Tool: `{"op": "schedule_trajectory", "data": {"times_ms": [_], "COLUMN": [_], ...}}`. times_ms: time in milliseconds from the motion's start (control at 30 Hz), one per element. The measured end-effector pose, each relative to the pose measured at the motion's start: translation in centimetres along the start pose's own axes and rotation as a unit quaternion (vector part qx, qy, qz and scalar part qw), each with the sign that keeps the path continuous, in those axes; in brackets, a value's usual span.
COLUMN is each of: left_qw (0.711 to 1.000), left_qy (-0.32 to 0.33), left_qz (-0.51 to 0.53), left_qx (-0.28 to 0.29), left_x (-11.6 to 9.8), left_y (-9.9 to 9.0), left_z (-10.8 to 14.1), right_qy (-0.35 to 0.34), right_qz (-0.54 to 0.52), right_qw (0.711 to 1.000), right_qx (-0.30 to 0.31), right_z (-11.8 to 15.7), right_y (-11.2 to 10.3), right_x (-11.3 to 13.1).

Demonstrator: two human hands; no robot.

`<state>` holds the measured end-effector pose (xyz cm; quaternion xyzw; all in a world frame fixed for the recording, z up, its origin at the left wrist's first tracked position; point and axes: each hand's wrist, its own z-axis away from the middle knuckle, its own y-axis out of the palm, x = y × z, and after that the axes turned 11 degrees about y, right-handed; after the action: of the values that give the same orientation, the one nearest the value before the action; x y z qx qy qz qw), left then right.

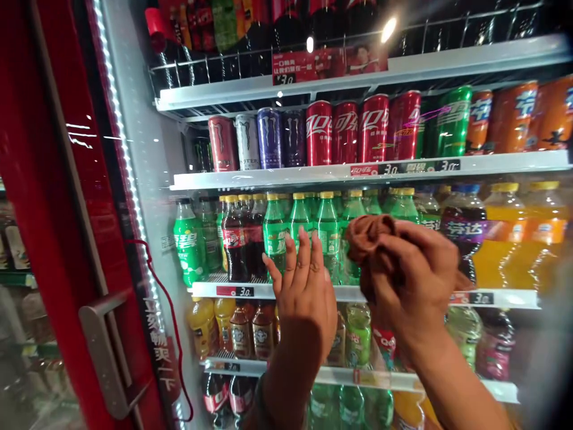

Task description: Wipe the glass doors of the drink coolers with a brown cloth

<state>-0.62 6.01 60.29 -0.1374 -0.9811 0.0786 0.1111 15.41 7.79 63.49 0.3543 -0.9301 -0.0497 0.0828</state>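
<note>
My left hand (307, 292) is raised with its fingers spread in front of the bottle shelves, palm facing away, holding nothing. To its right, my right hand (414, 275) grips a bunched brown cloth (371, 239), part of which hangs below the fingers. Behind both hands stand green bottles (329, 218), dark cola bottles (235, 239) and orange drink bottles (504, 233). Whether the left fingertips or the cloth touch a glass surface in front of the drinks cannot be made out.
A red door frame with a grey handle (105, 352) stands at the left, with a red cord (168, 292) hanging beside it. White shelf edges (268, 179) run across the cooler. Cans (319, 134) line an upper shelf; more bottles (358, 334) stand lower down.
</note>
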Motion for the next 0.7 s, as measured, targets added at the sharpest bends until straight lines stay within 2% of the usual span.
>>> {"op": "schedule_trajectory", "data": {"times_ms": [100, 233, 300, 367, 433, 500, 600, 700], "left_qw": [1.000, 1.000, 1.000, 1.000, 1.000, 0.999, 0.999, 0.997], "left_qy": [0.001, -0.006, 0.004, 0.013, 0.014, 0.014, 0.014, 0.024], "left_qz": [-0.003, -0.008, -0.004, 0.003, 0.011, 0.018, 0.023, 0.030], "left_qx": [0.012, 0.024, 0.022, 0.022, 0.025, 0.032, 0.047, 0.072], "left_x": [-1.4, -3.4, -4.5, -5.5, -6.4, -7.3, -8.7, -10.5], "left_y": [0.6, 1.2, 1.5, 1.6, 1.7, 1.8, 2.2, 2.7], "left_z": [-0.2, -0.3, -0.7, -1.2, -1.8, -2.2, -2.3, -2.4], "right_qy": [0.025, -0.006, -0.024, -0.029, -0.003, 0.037, 0.062, 0.031], "right_qz": [0.018, -0.006, -0.007, 0.001, 0.007, 0.015, 0.029, 0.018], "right_qw": [0.999, 1.000, 0.999, 0.999, 1.000, 0.999, 0.997, 0.999], "right_qx": [-0.024, 0.026, 0.043, 0.030, 0.005, -0.024, -0.046, -0.007], "right_z": [1.3, 4.4, 3.9, 1.9, -0.4, -1.5, 0.0, 2.6], "right_y": [-1.7, -2.4, -2.3, -2.4, -3.2, -4.4, -6.2, -7.0], "right_x": [-2.1, -2.1, -2.0, -3.0, -4.9, -7.2, -9.4, -9.3]}}
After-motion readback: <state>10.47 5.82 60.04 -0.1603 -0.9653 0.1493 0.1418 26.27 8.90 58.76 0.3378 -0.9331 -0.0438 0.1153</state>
